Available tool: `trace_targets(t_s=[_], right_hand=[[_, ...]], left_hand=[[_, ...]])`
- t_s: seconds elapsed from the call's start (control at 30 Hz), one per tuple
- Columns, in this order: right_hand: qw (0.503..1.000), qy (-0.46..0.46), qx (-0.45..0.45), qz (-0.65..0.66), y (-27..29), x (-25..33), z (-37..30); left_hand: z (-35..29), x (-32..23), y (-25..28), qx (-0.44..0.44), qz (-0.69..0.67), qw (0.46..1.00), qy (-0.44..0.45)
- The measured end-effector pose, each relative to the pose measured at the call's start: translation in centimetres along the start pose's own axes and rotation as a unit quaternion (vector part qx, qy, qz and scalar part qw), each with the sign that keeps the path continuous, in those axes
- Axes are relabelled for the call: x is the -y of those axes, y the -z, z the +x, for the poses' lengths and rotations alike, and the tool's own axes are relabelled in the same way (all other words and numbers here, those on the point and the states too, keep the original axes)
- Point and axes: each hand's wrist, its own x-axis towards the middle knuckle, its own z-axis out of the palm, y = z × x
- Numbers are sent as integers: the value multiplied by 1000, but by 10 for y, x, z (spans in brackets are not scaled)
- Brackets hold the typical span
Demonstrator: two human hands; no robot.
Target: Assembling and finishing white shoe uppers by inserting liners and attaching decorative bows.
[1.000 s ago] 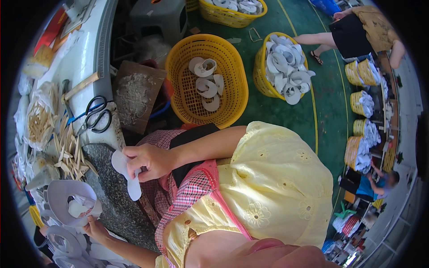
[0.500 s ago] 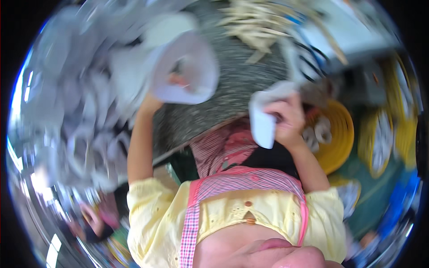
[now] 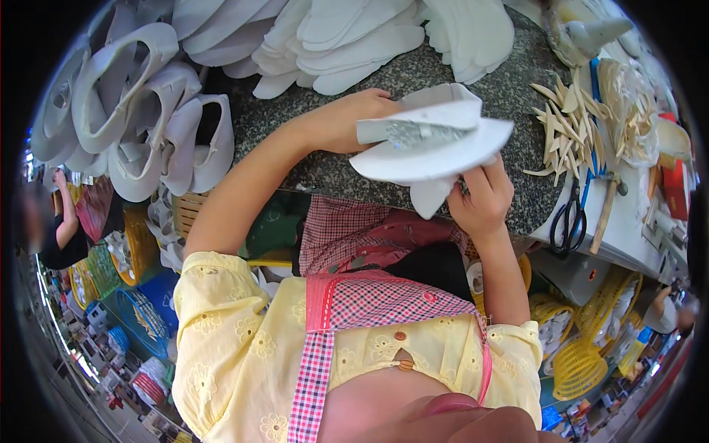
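A white shoe upper is raised over the dark speckled worktop, with its opening partly showing. My left hand is closed on the upper's left edge, its fingertips partly hidden behind it. Against the near side of the upper lies a flat white insole, seen tilted. My right hand pinches the insole at its right end from below, and another white flap hangs beside these fingers.
Stacked white insoles lie at the far side of the worktop. White shoe uppers crowd the left. To the right are cream strips, black-handled scissors and a hammer. Yellow baskets stand below right.
My left hand has moved right with the upper, and my right hand has brought its white piece against it. The view has shifted and become sharper.
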Motion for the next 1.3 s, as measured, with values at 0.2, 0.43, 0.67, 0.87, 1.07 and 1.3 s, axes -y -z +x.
trace_targets(t_s=[0.2,0.43,0.67,0.87,1.07,1.3], right_hand=[[998,1,5,-70,-11,-8,-15],[996,-74,-48,-17,-23,-17,-21],[998,-5,-18,-57,-23,-33,-26],[997,-22,40,-69,-8,-17,-18],[988,-52,124,-77,-1,-5,-17],[956,-229,183,1,-1,-3,-19]], left_hand=[[1,2,3,38,49,998,-29],[1,8,3,8,67,998,-18],[4,-4,4,36,90,993,-68],[-9,-39,-24,-38,226,973,-22],[-12,-44,-25,-51,226,972,-27],[-9,-39,-23,-51,177,982,-43]])
